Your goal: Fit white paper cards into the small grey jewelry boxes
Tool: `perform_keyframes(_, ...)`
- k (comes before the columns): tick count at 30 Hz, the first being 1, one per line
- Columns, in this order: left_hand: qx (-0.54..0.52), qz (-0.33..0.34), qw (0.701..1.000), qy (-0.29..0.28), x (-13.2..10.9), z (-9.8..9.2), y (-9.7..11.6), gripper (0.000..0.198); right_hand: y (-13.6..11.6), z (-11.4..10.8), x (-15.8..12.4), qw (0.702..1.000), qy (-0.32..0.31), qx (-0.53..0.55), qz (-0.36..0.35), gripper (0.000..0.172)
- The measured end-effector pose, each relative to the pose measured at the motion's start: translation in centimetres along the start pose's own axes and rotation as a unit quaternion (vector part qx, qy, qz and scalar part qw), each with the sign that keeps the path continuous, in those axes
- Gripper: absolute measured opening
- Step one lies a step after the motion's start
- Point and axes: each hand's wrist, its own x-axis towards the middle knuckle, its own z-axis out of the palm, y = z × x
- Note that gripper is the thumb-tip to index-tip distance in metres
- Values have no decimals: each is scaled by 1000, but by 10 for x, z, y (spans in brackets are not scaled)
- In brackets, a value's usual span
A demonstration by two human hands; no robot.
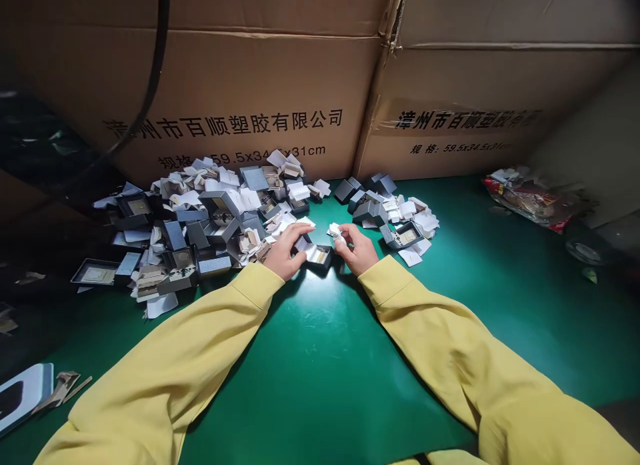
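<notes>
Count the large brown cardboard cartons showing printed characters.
2: a large brown cardboard carton beyond the bare left hand, a second carton to the right; others may be hidden.

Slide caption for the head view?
Left hand holds a small open black box; right hand pinches white paper.

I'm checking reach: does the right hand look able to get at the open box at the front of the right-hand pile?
Probably yes: the right hand is close to the open box, with just green tabletop seen between them, though it holds a small white piece.
</notes>
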Motion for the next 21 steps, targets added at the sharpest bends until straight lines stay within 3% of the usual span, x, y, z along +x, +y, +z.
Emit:
perform_keyframes(3, -9, 25, 999, -37, -3, 0, 1, 49, -2, -2, -2, 999, 30, 8, -8, 36)
perform_keyframes(8, -29, -6, 998, -49, -6, 0, 2, 49, -5, -5, -3, 998, 69, 16, -4, 38)
perform_keyframes(14, 19, 83, 996, -26, -4, -1, -5, 25, -5, -2, -3, 996, 11, 35, -76, 39)
perform_keyframes(18, 63, 112, 991, -36, -5, 2, -11, 26, -4, -1, -2, 994, -22, 8, -108, 38)
perform_keyframes(21, 67, 119, 991, -13, -5, 4, -11, 33, -3, -1, -1, 992, -47, -5, -118, 36)
